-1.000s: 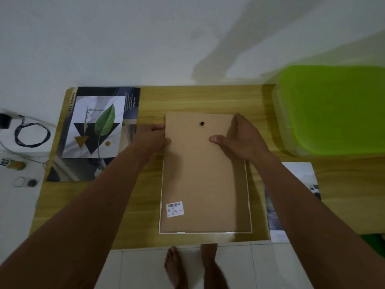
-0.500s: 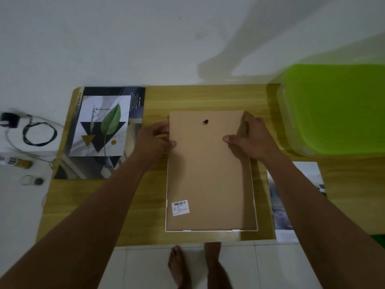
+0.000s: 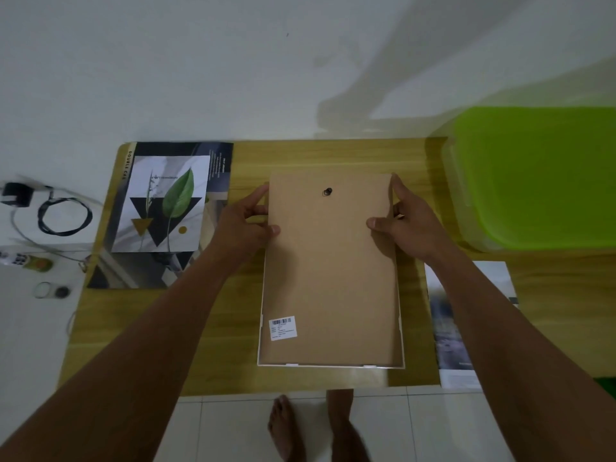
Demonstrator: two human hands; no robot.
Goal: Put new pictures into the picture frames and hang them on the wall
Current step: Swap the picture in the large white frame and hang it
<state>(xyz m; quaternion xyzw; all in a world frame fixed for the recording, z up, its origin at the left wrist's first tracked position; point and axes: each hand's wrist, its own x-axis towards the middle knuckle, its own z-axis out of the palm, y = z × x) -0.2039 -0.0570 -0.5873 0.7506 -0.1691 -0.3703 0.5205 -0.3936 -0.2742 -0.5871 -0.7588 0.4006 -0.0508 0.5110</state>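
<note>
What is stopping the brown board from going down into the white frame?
Nothing visible. The left hand and right hand grip the brown board near its far end, and its near end sits inside the white frame.

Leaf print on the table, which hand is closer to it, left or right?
Left. The left hand grips the backing board at its left edge, beside the leaf print. The right hand holds the opposite edge, with the board between it and the print.

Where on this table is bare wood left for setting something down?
Bare wood: front left, between poster and board; a far strip between poster and green box; and a patch before the box, right of the photo. The middle is crowded: left hand and right hand hold the board.
</note>
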